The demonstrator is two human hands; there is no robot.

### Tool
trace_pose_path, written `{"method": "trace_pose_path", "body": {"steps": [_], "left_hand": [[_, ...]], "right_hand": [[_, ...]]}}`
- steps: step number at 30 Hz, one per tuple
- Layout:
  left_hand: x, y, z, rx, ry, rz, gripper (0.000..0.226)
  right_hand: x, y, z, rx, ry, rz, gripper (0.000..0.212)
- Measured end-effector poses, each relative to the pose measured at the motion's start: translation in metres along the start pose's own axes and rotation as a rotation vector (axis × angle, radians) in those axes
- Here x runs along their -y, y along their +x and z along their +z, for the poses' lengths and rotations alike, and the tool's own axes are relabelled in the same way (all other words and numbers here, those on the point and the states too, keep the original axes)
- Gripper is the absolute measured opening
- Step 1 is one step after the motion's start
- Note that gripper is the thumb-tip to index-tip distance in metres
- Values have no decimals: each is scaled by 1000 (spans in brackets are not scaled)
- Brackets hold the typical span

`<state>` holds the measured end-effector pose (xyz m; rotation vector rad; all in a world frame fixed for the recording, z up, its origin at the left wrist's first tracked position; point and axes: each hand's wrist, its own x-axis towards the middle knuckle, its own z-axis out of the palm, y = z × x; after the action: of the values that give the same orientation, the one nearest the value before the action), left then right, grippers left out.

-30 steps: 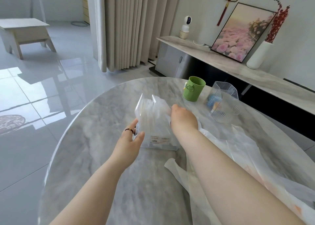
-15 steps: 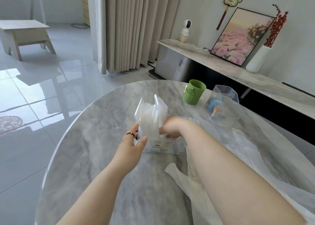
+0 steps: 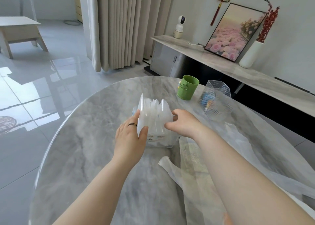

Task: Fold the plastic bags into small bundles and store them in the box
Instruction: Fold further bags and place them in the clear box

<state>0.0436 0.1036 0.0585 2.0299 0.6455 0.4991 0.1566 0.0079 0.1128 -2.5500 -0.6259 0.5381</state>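
Note:
A small clear box (image 3: 159, 140) with a label on its front stands in the middle of the marble table (image 3: 81, 153). Several folded white plastic bag bundles (image 3: 153, 107) stand upright in it and stick out above the rim. My left hand (image 3: 130, 137), with a ring on it, presses its straight fingers against the box's left side, thumb on the front. At the right end of the bundles, my right hand (image 3: 185, 124) has its fingers curled over them and its thumb in front. Unfolded translucent bags (image 3: 192, 158) lie flat under my right forearm.
A green cup (image 3: 187, 88) and a clear ribbed container (image 3: 217, 102) with small coloured items stand at the table's far right. Behind it runs a long marble shelf (image 3: 255, 76) with a picture, a vase and a camera. The table edge curves close on the left.
My right hand has come up out of the box and moved to the right end of the bundles. The left hand has stayed on the box's left side.

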Motion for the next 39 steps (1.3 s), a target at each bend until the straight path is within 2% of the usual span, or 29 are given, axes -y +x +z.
{"method": "trace_pose_path", "body": {"steps": [4, 8, 10, 16, 20, 23, 29, 32, 36, 39], "left_hand": [[0, -6, -11, -112, -82, -65, 50], [3, -20, -25, -245, -108, -188, 42], [1, -33, -33, -251, -86, -201, 34], [-15, -80, -38, -39, 78, -82, 11], [-23, -117, -31, 131, 129, 20, 11], [-19, -133, -27, 229, 272, 113, 15], [-6, -130, -24, 335, 497, 202, 27], [-3, -127, -18, 384, 555, 247, 29], [-2, -128, -4, 478, 621, 316, 32], [0, -129, 3, 514, 650, 355, 32]], "right_hand": [[-11, -21, -8, -143, 38, -14, 46], [-31, -56, -15, -198, 63, -28, 39], [-48, -83, -17, -192, 21, -10, 37], [-96, -159, 26, -28, -139, 42, 44], [-99, -176, 66, -8, -134, 50, 56], [-98, -174, 81, -23, -312, 80, 61], [-103, -167, 83, -133, -359, 75, 25], [-111, -166, 80, -162, -333, 98, 23], [-108, -169, 80, -155, -345, 139, 36], [-105, -167, 81, -153, -381, 150, 29]]}}
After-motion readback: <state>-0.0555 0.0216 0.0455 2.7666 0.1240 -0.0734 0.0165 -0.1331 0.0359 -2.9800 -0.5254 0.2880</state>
